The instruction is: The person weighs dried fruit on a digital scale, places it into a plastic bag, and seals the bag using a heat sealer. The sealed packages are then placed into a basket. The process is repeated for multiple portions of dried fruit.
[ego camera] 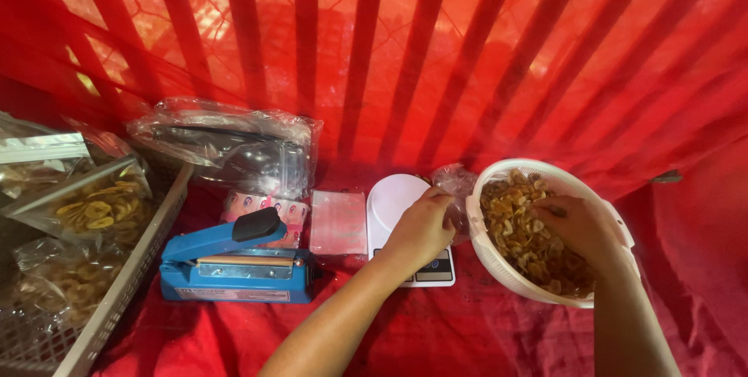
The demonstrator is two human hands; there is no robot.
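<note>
My left hand [421, 229] pinches the mouth of a small clear plastic bag [456, 182] that hangs over a white kitchen scale [393, 198]. My right hand [576, 225] reaches into a white plastic colander [499, 264] tilted toward me and full of golden banana chips [514, 225]; its fingers curl down among the chips. The colander leans beside the scale on a red cloth [436, 330].
A blue heat sealer [234, 264] with a black knob sits to the left. A stack of small clear bags [338, 221] lies next to it, with a larger bundle of plastic bags [234, 143] behind. At far left a grey crate [117, 291] holds sealed chip packets [97, 206].
</note>
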